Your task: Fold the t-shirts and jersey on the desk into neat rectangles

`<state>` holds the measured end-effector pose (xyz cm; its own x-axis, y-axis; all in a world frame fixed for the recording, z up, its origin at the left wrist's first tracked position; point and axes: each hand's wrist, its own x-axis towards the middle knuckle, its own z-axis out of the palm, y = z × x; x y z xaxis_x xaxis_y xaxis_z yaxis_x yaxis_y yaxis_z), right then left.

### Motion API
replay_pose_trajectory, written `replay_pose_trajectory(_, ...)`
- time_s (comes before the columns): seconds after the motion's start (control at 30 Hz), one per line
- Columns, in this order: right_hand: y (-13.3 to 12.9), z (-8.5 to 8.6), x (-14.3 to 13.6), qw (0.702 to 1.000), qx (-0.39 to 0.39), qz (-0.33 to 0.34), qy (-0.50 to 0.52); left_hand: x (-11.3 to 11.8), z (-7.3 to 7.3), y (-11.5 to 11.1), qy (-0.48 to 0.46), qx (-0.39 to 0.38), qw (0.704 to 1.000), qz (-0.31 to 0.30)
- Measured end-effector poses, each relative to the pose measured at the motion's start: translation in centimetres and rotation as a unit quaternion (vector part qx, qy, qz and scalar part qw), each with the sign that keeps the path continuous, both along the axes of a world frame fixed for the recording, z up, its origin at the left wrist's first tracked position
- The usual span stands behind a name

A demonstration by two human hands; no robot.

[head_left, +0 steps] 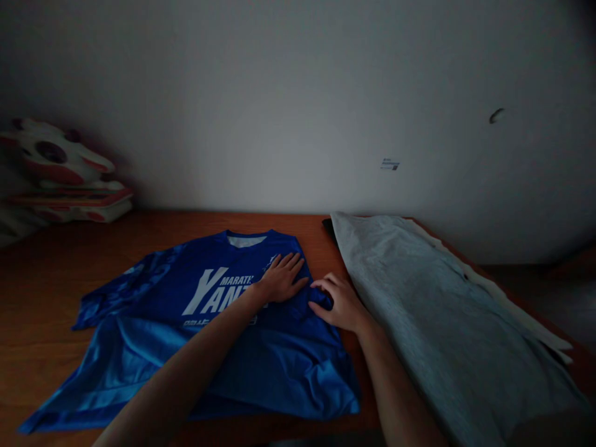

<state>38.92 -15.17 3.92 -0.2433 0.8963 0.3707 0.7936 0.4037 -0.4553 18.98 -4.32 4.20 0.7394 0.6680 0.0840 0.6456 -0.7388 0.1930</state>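
A blue short-sleeved T-shirt (153, 298) with white lettering lies front up on the wooden table. Its left sleeve is spread out, while the right side looks tucked in or bunched near my hands. My left hand (282, 277) rests flat on the chest near the right shoulder, fingers stretched, my forearm crossing the print. At the shirt's right edge, my right hand (339, 302) is curved, thumb and fingers apart, with blue cloth showing between them. Whether its fingertips touch the fabric is hard to make out.
Grey cloth (410, 298) lies along the right of the wooden table (37, 292), over lighter and dark pieces. A white and red cow-shaped toy (69, 167) stands at the back left. Behind the table rises a plain wall (261, 105) with a small sticker (390, 164).
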Motion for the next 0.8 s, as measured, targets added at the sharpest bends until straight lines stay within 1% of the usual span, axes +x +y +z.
replay_pose_trajectory(0.07, 0.0, 0.0, 0.1, 1.0, -0.009, 0.002, 0.012, -0.3, 0.0, -0.4, -0.015, 0.001, 1.0, 0.005)
replay_pose_trajectory(0.17, 0.2, -0.3, 0.0, 0.999, -0.012, -0.017, 0.042, -0.7, 0.3, -1.4, -0.037, 0.02, 0.999, 0.009)
replay_pose_trajectory(0.27, 0.4, -0.7, -0.1, 0.998, 0.001, -0.033, 0.053, -1.3, 0.3, -2.8, -0.019, 0.019, 1.0, -0.011)
replay_pose_trajectory(0.37, 0.4, -0.9, 0.1, 0.999, 0.006, -0.021, 0.039, -2.0, -0.2, -3.7, 0.001, 0.005, 1.0, -0.026)
replay_pose_trajectory(0.47, 0.4, -0.9, 0.2, 0.999, 0.01, -0.011, 0.035, -3.1, -0.2, -3.9, -0.008, 0.003, 1.0, -0.025)
replay_pose_trajectory(0.57, 0.4, -1.0, 0.3, 0.999, 0.011, -0.011, 0.035, -5.2, 0.5, -4.0, -0.025, 0.02, 0.999, -0.002)
replay_pose_trajectory(0.67, 0.5, -1.2, 0.3, 0.999, 0.017, -0.028, 0.022, -8.4, 1.2, -4.5, -0.021, 0.034, 0.999, 0.02)
replay_pose_trajectory(0.73, 0.6, -1.2, 0.5, 0.999, 0.025, -0.048, 0.002, -10.6, 1.2, -5.0, -0.012, 0.037, 0.999, 0.038)
replay_pose_trajectory(0.8, 0.7, -1.0, 0.5, 0.997, 0.034, -0.069, -0.025, -12.3, 0.7, -5.4, -0.002, 0.033, 0.998, 0.05)
